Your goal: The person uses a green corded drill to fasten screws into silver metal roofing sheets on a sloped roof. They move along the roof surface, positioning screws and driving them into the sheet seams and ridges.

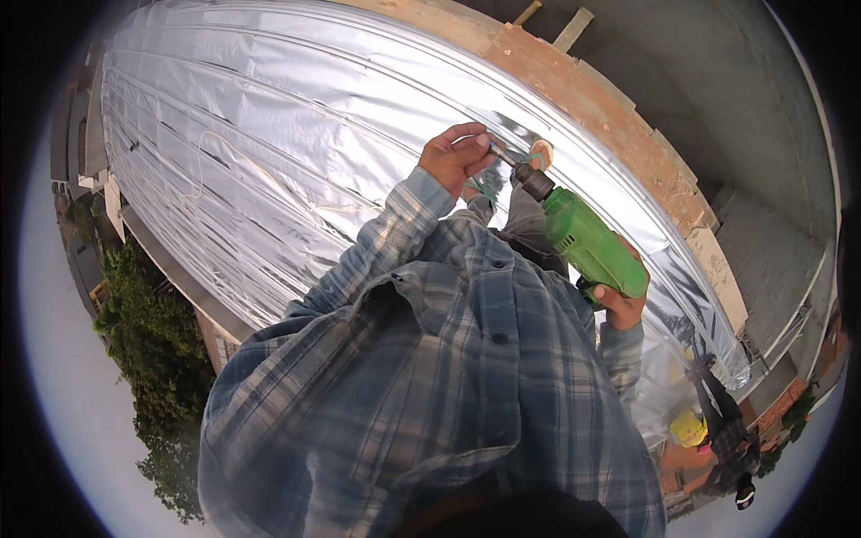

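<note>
My right hand (624, 303) is wrapped round the handle of a green power drill (587, 240). The drill's dark chuck (535, 182) points up and left, with a metal socket bit (503, 154) in it. At the tip of that bit, my left hand (456, 154) is closed in a pinch of thumb and fingers. A small bluish bit shows at the fingertips, too small to name. Below both hands spreads shiny silver foil sheeting (296, 117), crossed by long metal battens (395, 143). My sandalled foot (541, 154) stands on it near the drill.
A brick and mortar wall top (574, 85) runs along the right edge of the foil, with a drop to grey concrete (771, 260) beyond. A pale cord (242, 152) lies loosely on the foil. Another person (722, 412) is at the lower right, near a yellow object (688, 429). Trees (152, 332) stand beyond the left edge.
</note>
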Motion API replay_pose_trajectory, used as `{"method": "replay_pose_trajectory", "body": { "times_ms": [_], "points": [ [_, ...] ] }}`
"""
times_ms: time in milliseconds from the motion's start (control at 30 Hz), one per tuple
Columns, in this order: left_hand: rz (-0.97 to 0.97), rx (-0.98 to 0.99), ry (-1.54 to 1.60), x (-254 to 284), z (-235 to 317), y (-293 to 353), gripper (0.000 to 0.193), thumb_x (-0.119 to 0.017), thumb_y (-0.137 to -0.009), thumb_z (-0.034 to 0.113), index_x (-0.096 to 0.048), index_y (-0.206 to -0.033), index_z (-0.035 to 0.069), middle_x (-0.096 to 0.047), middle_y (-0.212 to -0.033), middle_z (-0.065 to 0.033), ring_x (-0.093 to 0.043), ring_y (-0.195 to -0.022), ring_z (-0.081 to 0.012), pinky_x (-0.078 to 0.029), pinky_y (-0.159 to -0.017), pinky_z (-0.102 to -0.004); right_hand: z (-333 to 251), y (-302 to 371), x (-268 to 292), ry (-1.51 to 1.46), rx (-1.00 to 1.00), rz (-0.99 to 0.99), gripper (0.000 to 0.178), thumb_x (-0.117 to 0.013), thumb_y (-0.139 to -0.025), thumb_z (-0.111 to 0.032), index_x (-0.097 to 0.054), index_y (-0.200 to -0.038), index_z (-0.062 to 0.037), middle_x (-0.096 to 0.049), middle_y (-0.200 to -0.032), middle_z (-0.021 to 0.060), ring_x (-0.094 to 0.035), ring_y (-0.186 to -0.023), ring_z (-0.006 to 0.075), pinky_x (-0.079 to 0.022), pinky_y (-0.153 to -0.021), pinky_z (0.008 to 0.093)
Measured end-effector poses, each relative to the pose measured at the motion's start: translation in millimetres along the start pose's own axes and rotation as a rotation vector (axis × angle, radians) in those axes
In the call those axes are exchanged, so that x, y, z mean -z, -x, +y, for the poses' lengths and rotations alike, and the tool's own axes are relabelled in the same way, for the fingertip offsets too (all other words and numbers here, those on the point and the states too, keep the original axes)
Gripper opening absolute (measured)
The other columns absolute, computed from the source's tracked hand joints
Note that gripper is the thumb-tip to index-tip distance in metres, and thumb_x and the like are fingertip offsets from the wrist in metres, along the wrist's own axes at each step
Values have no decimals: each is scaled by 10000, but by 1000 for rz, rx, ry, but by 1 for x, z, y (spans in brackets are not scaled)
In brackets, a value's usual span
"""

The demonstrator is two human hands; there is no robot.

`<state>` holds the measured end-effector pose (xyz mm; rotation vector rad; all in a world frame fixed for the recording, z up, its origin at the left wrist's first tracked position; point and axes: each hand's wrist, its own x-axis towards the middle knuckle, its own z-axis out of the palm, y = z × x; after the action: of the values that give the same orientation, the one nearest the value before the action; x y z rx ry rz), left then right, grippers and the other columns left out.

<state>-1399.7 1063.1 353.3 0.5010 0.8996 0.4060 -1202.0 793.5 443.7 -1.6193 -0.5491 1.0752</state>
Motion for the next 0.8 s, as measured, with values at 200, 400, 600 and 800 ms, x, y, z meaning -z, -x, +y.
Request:
{"method": "replay_pose_trajectory", "body": {
  "times_ms": [200, 400, 600, 800],
  "points": [
    [-50, -1, -104, 4, 8, 18, 318, -646, -918, 40, -563, -1223, 6, -665, -1087, -110, -644, -1015, -200, -557, -894, -333, -4, 12, -9, 354, 86, -52, 836, -838, -645, -379, -545, -1276, 84, -622, -1216, 187, -611, -1108, 265, -449, -980, 361],
    [-400, -141, -301, 4, -17, -15, 427, -672, -905, 53, -519, -1302, 18, -628, -1207, -155, -626, -1081, -214, -543, -898, -333, 11, 46, -7, -250, -148, 126, 810, -782, -661, -292, -496, -1324, 75, -621, -1185, 155, -608, -1060, 237, -458, -941, 334],
    [-235, -120, -512, 11, -17, -74, 549, -702, -909, 196, -476, -1382, 30, -610, -1252, -141, -618, -1099, -218, -536, -884, -336, 28, 92, -13, -171, -116, 440, 787, -768, -686, -273, -487, -1343, 57, -634, -1092, 122, -624, -919, 192, -482, -821, 300],
    [74, -318, -1090, 67, 27, -162, 644, -776, -828, 359, -549, -1334, 29, -586, -1306, -155, -573, -1173, -257, -488, -970, -371, 62, 66, 22, -247, -156, 543, 728, -753, -716, -217, -482, -1345, 29, -659, -951, 120, -651, -704, 196, -524, -649, 312]
  ]
}}
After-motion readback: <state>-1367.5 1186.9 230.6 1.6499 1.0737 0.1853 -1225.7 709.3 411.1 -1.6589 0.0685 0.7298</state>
